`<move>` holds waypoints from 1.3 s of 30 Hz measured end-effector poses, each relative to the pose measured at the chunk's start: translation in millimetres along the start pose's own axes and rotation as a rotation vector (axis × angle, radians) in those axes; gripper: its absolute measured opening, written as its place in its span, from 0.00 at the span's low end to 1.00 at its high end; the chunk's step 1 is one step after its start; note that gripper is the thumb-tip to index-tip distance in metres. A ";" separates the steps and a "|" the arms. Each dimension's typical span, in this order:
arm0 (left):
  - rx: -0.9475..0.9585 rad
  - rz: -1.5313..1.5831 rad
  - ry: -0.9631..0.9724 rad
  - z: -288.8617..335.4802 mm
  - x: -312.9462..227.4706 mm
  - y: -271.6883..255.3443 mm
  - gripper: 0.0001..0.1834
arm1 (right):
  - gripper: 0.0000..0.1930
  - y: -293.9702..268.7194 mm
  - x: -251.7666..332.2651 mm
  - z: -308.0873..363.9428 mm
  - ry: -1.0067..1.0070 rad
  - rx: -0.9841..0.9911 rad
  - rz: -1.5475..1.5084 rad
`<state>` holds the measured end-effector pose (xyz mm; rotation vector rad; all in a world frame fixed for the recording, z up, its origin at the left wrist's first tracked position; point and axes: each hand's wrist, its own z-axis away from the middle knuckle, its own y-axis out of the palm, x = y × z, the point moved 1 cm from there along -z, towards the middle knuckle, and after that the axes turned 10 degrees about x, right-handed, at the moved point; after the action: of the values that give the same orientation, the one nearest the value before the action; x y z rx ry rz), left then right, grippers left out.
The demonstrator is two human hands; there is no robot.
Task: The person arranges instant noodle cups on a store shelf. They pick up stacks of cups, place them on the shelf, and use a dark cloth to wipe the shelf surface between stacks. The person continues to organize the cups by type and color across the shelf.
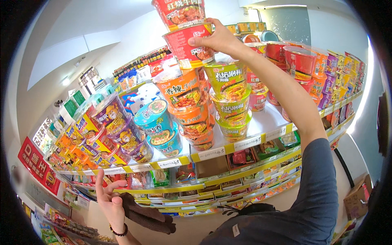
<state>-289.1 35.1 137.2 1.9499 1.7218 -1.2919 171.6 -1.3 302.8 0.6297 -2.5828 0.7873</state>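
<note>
My right hand (220, 38) reaches up to the top of the shelf and grips a red instant noodle bowl (190, 47), thumb across its front. Another red noodle bowl (181, 14) rests on top of it, cut off by the upper edge of the picture. Just beneath are stacked orange noodle bowls (183, 92) and, to their right, green-yellow noodle bowls (226, 81). Low on the left, my left hand (112, 204) has its index finger raised and a folded dark brown cloth (149, 214) held against the palm by the other fingers, which are partly hidden.
Blue noodle bowls (153, 116) and purple noodle bowls (110, 112) stand left along the white shelf (265, 120). More red bowls (300, 61) are stacked right. Lower tiers hold packaged food (241, 159). A red sign (38, 165) hangs at the left end; a cardboard box (357, 198) sits at right.
</note>
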 end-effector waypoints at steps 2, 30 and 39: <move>0.012 0.037 -0.011 -2.8 -1.9 4.8 0.58 | 0.60 -2.2 2.5 0.9 0.039 0.018 0.038; 0.058 0.108 -0.010 10.1 5.2 15.3 0.55 | 0.66 -5.4 13.2 2.1 0.158 0.137 -0.010; 0.049 0.117 -0.024 11.6 4.7 19.7 0.55 | 0.67 -2.9 9.2 -1.6 0.114 0.105 0.029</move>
<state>-277.1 25.0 119.9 2.0201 1.5545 -1.3220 165.8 -5.3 309.5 0.5615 -2.4660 0.9452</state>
